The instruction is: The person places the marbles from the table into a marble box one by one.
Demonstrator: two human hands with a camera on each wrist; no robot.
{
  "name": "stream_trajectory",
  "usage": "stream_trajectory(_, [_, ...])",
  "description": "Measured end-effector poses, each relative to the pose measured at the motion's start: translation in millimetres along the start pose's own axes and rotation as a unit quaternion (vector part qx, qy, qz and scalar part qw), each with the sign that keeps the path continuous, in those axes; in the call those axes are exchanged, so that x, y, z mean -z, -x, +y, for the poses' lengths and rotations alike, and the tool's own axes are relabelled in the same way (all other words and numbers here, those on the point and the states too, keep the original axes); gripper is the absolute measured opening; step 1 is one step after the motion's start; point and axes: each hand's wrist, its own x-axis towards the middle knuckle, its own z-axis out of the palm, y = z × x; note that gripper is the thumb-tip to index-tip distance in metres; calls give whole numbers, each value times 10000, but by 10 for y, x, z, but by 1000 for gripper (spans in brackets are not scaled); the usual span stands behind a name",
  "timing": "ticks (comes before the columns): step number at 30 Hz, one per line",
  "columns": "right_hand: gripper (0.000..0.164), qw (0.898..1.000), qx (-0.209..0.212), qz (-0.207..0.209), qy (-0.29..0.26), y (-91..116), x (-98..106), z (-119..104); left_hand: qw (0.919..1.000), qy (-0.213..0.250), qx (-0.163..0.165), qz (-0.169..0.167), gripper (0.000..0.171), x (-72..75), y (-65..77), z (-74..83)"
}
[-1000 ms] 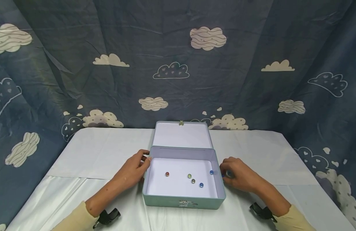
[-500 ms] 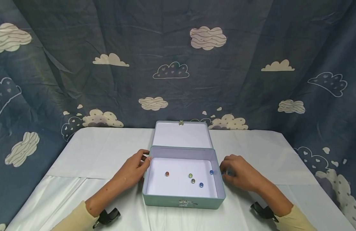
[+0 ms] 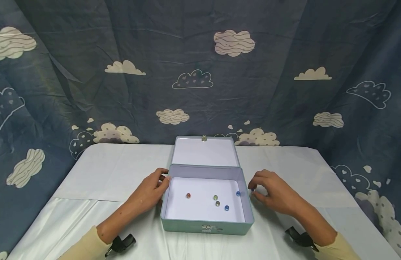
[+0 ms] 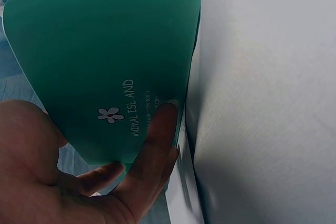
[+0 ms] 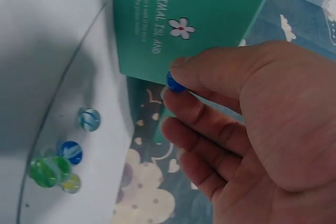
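Observation:
In the head view a green tin box (image 3: 205,227) lies with its lid (image 3: 205,151) swung back. Inside are several marbles: a red one (image 3: 188,195), a light green one (image 3: 215,197), an olive one (image 3: 218,203) and blue ones, including a blue marble (image 3: 227,208) near the front. My left hand (image 3: 151,191) touches the box's left side, its fingers lying along the printed wall (image 4: 100,51). Just right of the box, my right hand (image 3: 275,191) pinches a dark blue marble (image 5: 175,83) between thumb and index finger.
On the white cloth, the right wrist view has several more marbles: a pale blue one (image 5: 90,119), a blue one (image 5: 71,152), a larger green one (image 5: 50,171) and a yellow one (image 5: 71,183). Behind the table hangs a dark cloud-patterned curtain (image 3: 194,47).
My right hand has risen slightly, with a dark blue marble now showing at its fingertips. Inside the box, the light green marble has rolled a little to the right. My left hand stays put.

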Motion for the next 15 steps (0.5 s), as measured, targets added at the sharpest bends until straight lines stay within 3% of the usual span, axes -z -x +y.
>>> stream_trajectory(15, [25, 9981, -160, 591, 93, 83, 197, -287, 10000, -48, -33, 18, 44, -3, 6, -7])
